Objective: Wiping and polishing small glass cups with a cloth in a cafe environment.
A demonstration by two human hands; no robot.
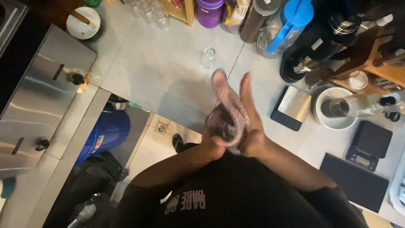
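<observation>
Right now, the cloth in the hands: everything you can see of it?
The pale pinkish, mottled soft cloth is bunched between both hands above the grey counter edge. One blurred end sticks up past the fingers. Its lower part wraps around a dark, round object, likely a glass, though I cannot tell for certain. The left hand has its grip on the wrapped bundle from below; the right hand presses flat against the cloth's side, fingers extended upward.

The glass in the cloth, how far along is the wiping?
In hand: the left hand grips a glass wrapped in a pinkish cloth, and the right hand presses the cloth against it. Possibly done: one clear glass stands alone on the grey counter. Whether the glasses at the back are wiped cannot be told.
</observation>
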